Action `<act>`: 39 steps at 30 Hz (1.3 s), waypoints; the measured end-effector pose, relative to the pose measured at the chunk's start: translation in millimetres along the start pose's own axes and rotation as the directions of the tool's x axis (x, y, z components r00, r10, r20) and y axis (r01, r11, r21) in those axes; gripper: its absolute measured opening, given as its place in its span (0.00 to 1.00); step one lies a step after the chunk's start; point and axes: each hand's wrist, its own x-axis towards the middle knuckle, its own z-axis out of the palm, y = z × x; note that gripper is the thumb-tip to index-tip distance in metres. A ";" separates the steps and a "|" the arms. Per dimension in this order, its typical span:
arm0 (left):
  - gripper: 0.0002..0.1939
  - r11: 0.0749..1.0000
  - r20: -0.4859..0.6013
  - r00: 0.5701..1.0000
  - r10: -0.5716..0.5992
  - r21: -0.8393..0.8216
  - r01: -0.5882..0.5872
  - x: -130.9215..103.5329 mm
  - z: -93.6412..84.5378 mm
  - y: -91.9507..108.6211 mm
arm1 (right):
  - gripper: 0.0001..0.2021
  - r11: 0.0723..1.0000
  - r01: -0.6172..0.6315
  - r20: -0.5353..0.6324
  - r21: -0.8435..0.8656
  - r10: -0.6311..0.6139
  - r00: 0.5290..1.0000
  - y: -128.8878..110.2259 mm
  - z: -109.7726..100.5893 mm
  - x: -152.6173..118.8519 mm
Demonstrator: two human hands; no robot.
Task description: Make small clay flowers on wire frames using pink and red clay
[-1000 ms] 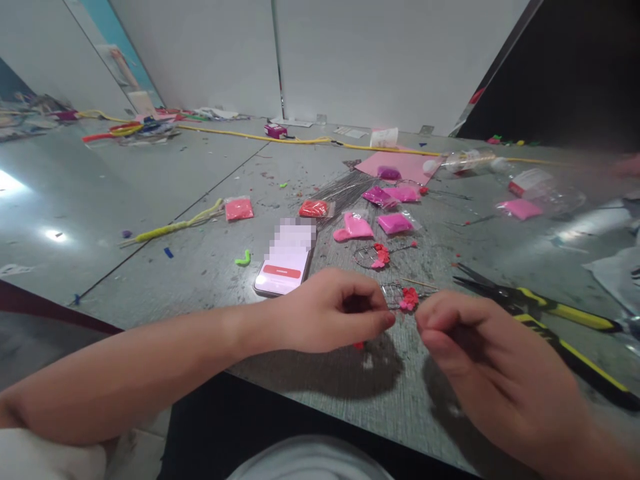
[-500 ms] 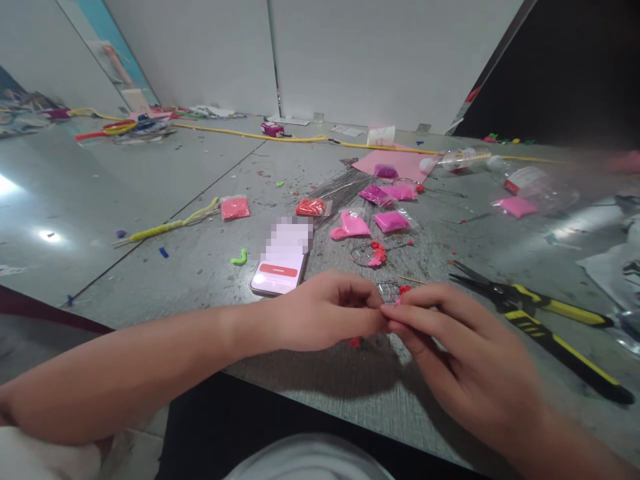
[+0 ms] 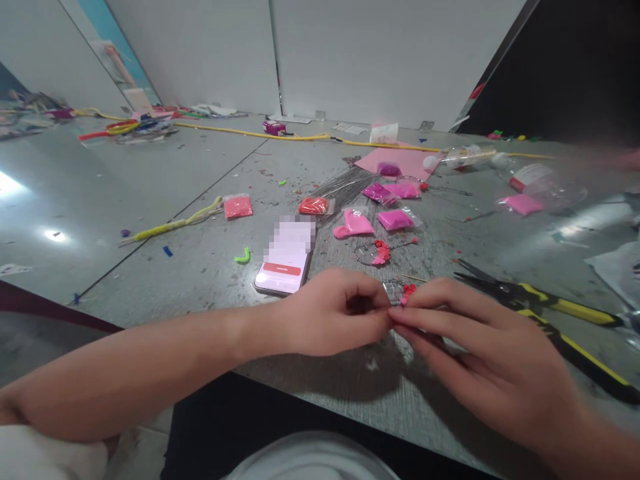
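Observation:
My left hand (image 3: 345,313) comes in from the left with its thumb and forefinger pinched together. Its fingertips meet those of my right hand (image 3: 480,347), whose thumb and fingers are also closed. Whatever lies between the fingertips is too small and covered to make out. Just behind them shows a thin wire piece with red clay bits (image 3: 409,292), partly hidden by my fingers. Beyond it lies a wire ring with red and pink clay petals (image 3: 381,252). A phone (image 3: 283,260) with a lit screen lies past my left wrist.
Black and yellow pliers (image 3: 560,307) lie to the right. Clay packets, such as a magenta one (image 3: 395,219) and a red one (image 3: 313,205), lie behind the hands near a bundle of thin wires (image 3: 340,190). A yellow cable (image 3: 300,137) crosses the back.
The view has shifted slightly. My hands stay pinched together at the fingertips; the right has turned a little. A red bit seen below my left fingers no longer shows.

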 end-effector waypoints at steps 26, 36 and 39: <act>0.17 0.510 0.380 0.895 0.235 0.735 -0.446 -0.6 -40.5 -4.3 | 0.10 0.411 -0.634 0.292 0.655 0.636 0.715 10.4 -7.8 -1.9; 0.10 0.487 0.490 0.839 0.239 0.687 -0.540 4.4 -34.4 -12.4 | 0.12 0.509 -0.612 0.262 0.605 0.598 0.757 10.1 -8.7 0.8; 0.09 0.518 0.475 0.855 0.208 0.688 -0.508 6.6 -34.5 -12.7 | 0.12 0.533 -0.610 0.263 0.587 0.587 0.766 10.0 -10.4 0.0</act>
